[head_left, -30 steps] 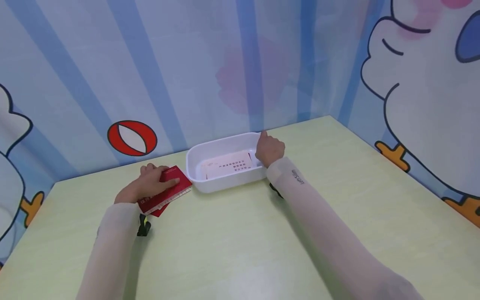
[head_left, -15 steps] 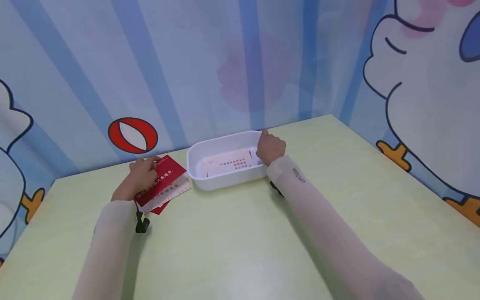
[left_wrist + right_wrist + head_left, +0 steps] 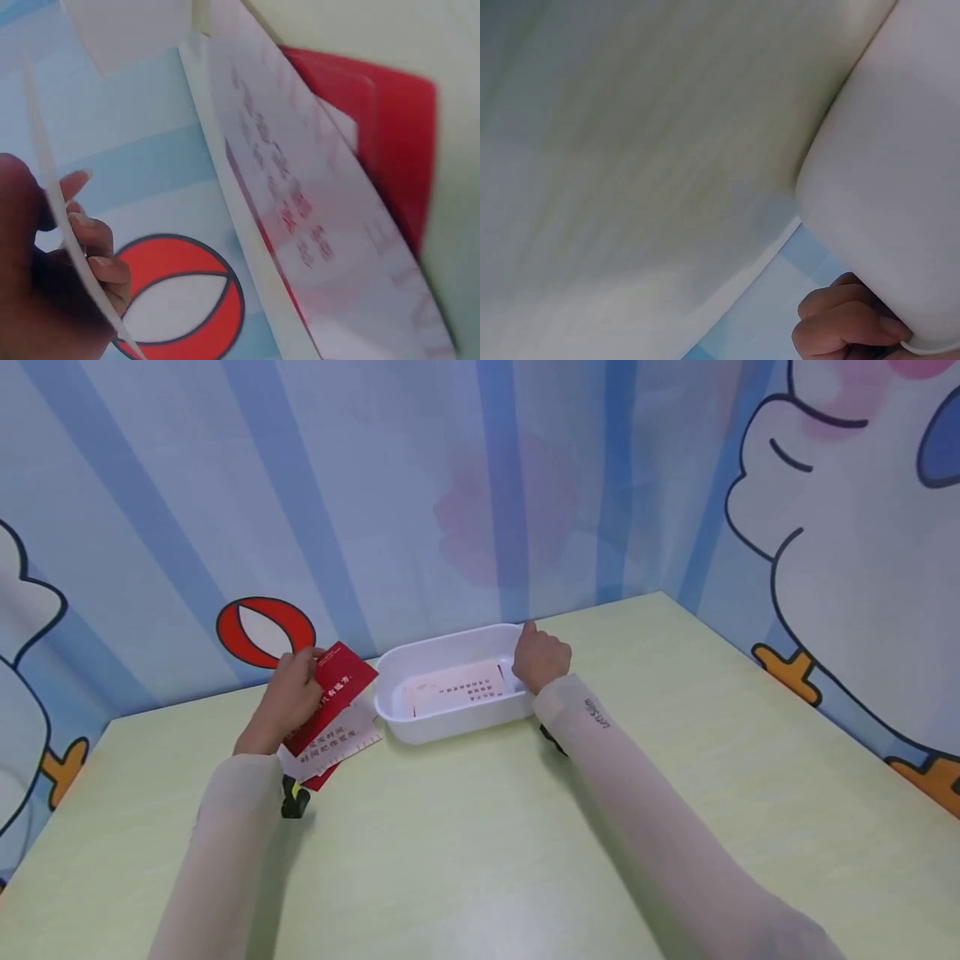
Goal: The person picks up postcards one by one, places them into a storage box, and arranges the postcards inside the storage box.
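Note:
My left hand (image 3: 288, 700) pinches a red card (image 3: 347, 678) with white printed characters, raised and tilted left of the white plastic basin (image 3: 465, 722). In the left wrist view this card (image 3: 71, 232) shows edge-on, thumb on one side and fingers on the other. Below it lie a pale printed card (image 3: 343, 742) with a ruler-like edge and, partly covered, another red piece (image 3: 401, 142). My right hand (image 3: 542, 660) grips the basin's right end; in the right wrist view its curled fingers (image 3: 847, 322) are at the rim. A pale pink printed card (image 3: 453, 687) lies inside the basin.
The pale green table (image 3: 465, 843) meets a blue striped backdrop (image 3: 405, 510) right behind the basin. A printed bird figure (image 3: 855, 585) covers the side panel at right. A black wrist strap piece (image 3: 295, 800) hangs below my left cuff.
My left hand has lifted the red card up and away from the pile, uncovering the pale printed card below. My right hand and the basin have stayed in place.

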The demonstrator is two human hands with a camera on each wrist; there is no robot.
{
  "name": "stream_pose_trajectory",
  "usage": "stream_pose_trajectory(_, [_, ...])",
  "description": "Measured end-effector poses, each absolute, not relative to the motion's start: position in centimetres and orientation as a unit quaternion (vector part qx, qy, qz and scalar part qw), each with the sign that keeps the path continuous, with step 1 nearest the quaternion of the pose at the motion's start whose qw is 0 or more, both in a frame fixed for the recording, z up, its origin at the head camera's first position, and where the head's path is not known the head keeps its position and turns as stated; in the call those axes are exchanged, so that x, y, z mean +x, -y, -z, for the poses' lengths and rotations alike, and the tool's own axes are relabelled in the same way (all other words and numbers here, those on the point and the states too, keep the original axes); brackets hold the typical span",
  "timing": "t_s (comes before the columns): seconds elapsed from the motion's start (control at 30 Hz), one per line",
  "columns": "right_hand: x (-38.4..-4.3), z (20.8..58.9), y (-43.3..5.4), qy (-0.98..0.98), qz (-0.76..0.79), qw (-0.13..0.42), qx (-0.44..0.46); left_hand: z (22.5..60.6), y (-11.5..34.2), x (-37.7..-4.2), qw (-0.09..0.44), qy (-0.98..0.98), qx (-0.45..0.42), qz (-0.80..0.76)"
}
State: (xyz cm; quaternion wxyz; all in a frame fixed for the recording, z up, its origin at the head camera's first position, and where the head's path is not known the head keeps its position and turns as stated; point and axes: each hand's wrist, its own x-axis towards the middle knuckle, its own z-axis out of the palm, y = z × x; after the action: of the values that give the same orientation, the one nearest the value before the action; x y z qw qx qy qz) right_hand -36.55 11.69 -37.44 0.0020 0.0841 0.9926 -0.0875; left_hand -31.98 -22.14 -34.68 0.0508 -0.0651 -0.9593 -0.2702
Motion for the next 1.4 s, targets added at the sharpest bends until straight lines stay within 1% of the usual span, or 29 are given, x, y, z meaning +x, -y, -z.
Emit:
stream_pose_trajectory(0.23, [-36.5,37.6,-11.5,-0.992,0.098,-0.001,0.081,34.5,19.7,-32.5,0.062,0.956,-0.117,0.261])
stream_pose_trajectory(0.47, [-36.3,37.8,-11.8,-0.991,0.106,-0.007,0.083,35.3,16.9,-33.7,0.072,0.954,-0.122,0.265])
stream_pose_trajectory(0.7, [-36.4,38.1,-12.1,-0.990,0.112,-0.010,0.086,35.8,14.7,-34.5,0.064,0.953,-0.130,0.266])
stream_pose_trajectory(0.83, [-36.5,38.1,-12.2,-0.990,0.109,-0.007,0.089,35.6,13.8,-34.7,0.058,0.952,-0.139,0.268])
stream_pose_trajectory(0.93, [-36.5,37.9,-12.2,-0.990,0.106,-0.006,0.089,35.3,13.2,-34.9,0.064,0.952,-0.145,0.262])
stream_pose_trajectory(1.4, [-36.2,37.7,-12.0,-0.990,0.104,-0.021,0.090,35.6,11.6,-35.6,0.072,0.962,-0.142,0.220])
